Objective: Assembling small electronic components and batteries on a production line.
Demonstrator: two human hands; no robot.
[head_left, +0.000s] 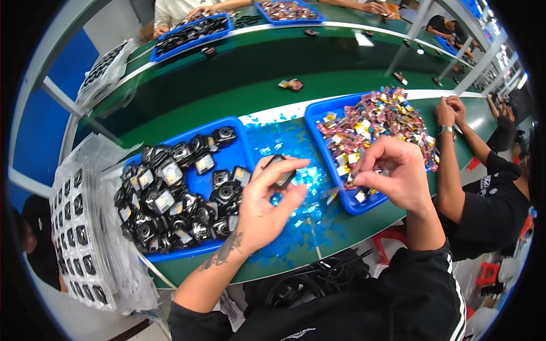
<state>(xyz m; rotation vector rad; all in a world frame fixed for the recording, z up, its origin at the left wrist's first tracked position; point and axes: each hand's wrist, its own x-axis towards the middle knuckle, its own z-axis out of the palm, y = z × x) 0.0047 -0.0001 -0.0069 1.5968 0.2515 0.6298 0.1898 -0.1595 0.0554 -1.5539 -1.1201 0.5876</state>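
My left hand [266,207] holds a small black casing [282,178] between thumb and fingers, over the table between two blue trays. Beside it, the left blue tray [248,142] carries a pile of black casings [170,202], some with round lens-like fronts. My right hand [398,173] is raised at the near edge of the right blue tray [311,122], with thumb and forefinger pinched together. Whatever is between those fingertips is too small to make out. Small reddish circuit boards [364,125] with yellow and white parts fill that tray.
Scraps of blue film [284,227] litter the table between the trays. Stacked clear plastic trays of black parts [79,238] stand at the left. Along the green conveyor belt [227,85] lie loose boards [292,84]. A co-worker's arms [452,148] rest at the right; others sit across.
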